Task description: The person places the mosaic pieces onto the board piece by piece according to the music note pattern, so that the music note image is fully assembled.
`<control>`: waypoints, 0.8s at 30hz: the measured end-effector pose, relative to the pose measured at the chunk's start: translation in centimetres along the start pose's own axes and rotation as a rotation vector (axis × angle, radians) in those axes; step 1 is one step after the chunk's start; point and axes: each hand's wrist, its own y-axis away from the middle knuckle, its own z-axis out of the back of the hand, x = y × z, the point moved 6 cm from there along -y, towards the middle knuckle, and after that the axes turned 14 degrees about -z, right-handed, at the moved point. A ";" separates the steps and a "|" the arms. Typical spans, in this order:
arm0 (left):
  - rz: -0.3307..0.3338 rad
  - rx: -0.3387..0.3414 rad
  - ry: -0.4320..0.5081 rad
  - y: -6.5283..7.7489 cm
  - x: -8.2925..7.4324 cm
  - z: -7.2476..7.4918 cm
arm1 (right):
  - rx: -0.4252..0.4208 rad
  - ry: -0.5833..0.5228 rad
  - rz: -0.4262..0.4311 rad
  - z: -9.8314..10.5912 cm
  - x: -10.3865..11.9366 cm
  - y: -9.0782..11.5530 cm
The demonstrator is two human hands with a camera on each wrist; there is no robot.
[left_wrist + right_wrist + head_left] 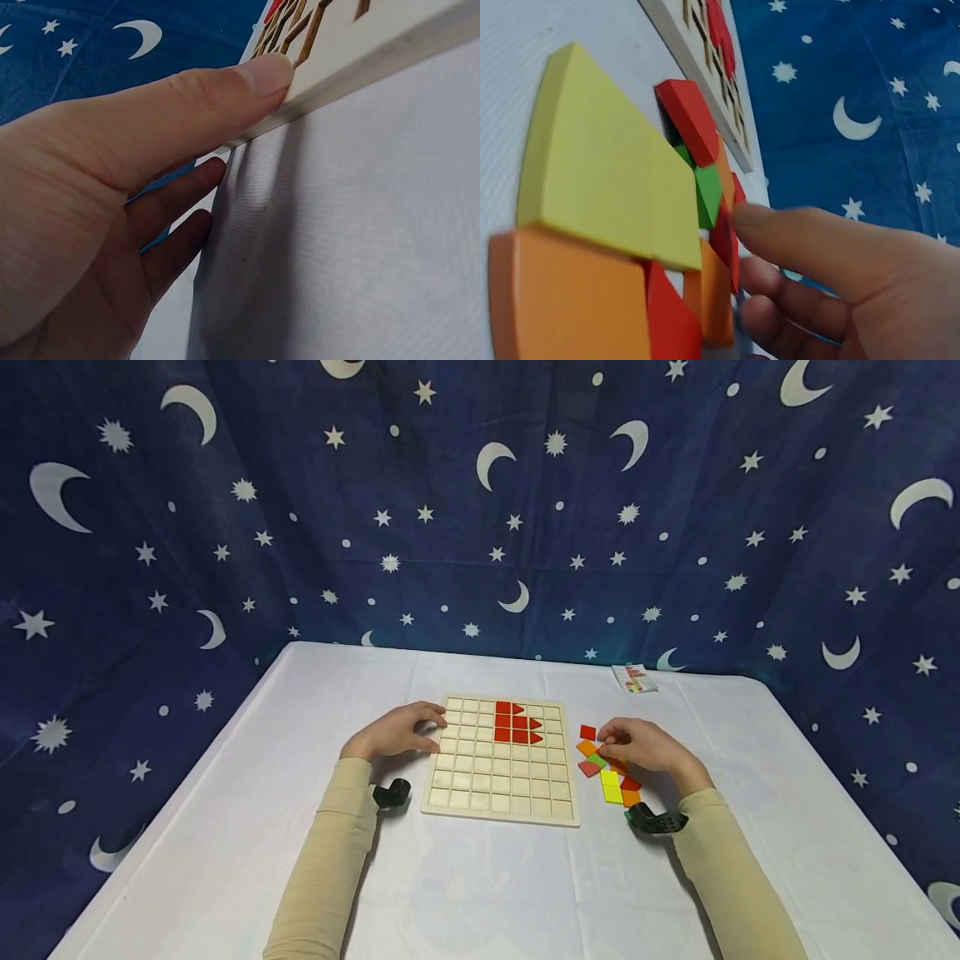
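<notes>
A pale wooden grid board (pixel 480 785) lies on the table with red tiles (pixel 513 723) set in its upper middle cells, some square and some pointed. My left hand (pixel 401 729) is at the board's left edge, its thumb touching the side in the left wrist view while the other fingers spread loosely. To the right of the board my right hand (pixel 643 743) is over a loose group of tiles. Its thumb tip touches a red tile (pixel 724 244); thumb and fingers look apart. Around it lie yellow tiles (pixel 611 787), an orange tile (pixel 577 300) and a green tile (pixel 708 195).
A small printed card (pixel 634 678) lies near the table's back right. The white-covered table (pixel 495 893) is bordered behind and at the sides by a dark blue curtain (pixel 450 485) with moons and stars. A lone red square tile (pixel 588 732) lies beside the board's right edge.
</notes>
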 end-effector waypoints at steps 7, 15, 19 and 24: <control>0.003 -0.001 0.006 0.0 0.0 -0.1 | -0.036 0.061 -0.001 0.2 1.1 -1.3; -0.001 -0.005 0.017 0.0 0.0 -0.2 | -0.017 0.103 0.011 -0.1 2.0 -2.3; 0.001 -0.007 0.023 0.0 0.2 -0.2 | -0.033 0.111 0.013 0.0 2.2 -2.3; 0.000 -0.008 0.026 -0.1 0.3 -0.1 | -0.041 0.120 0.018 0.1 2.7 -2.1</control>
